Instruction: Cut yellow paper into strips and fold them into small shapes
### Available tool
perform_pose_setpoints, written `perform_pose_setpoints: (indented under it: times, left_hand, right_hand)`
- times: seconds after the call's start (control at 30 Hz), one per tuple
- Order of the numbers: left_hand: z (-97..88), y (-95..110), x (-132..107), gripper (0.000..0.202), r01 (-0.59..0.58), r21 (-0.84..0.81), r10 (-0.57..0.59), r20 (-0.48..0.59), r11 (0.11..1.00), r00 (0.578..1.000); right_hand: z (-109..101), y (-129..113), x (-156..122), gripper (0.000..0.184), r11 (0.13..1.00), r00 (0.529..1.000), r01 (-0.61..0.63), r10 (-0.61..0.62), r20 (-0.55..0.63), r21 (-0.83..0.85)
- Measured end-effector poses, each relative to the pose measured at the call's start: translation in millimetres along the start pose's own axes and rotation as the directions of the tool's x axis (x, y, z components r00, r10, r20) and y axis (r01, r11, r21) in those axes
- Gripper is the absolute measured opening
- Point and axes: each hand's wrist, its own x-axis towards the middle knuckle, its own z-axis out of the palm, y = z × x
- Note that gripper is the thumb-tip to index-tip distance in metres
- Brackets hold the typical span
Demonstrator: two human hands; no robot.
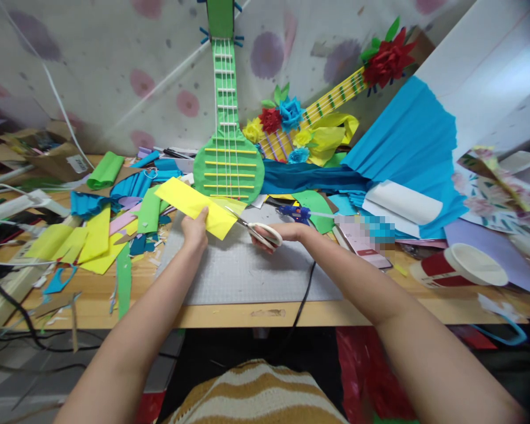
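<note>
A strip of yellow paper (181, 198), perhaps crepe paper, is pinched in my left hand (195, 229) above the grey cutting mat (229, 277). My right hand (265, 237) has its fingers through the white handles of a pair of scissors (271, 234). Their blades are parted at the right end of the yellow strip, where a thinner, see-through piece of it shows. Just behind stands a green paper lute (229, 168) with white strings and yellow bars, leaning against the wall.
A blue glue gun (294, 212) lies right of the lute, near a phone (363, 241) and a lidded paper cup (459, 266). Paper scraps (99, 244) cover the left side. A flowered yellow instrument (327, 109) and blue pleated paper (413, 147) stand behind.
</note>
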Motion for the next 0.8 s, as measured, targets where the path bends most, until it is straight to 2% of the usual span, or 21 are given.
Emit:
perform_pose_setpoints:
  times: [0.6, 0.8]
  left_hand:
    - [-2.9, -5.5, 1.9, 0.02, -0.001, -0.017, 0.002, 0.041, 1.0, 0.999]
    - [-1.8, -6.3, 1.5, 0.015, -0.002, -0.01, 0.003, 0.047, 1.0, 0.999]
  right_hand:
    - [-3.7, 3.4, -0.5, 0.061, 0.997, 0.999, -0.009, 0.006, 0.036, 0.078]
    - [-4.3, 2.5, -0.6, 0.062, 0.999, 0.999, -0.032, 0.031, 0.029, 0.028]
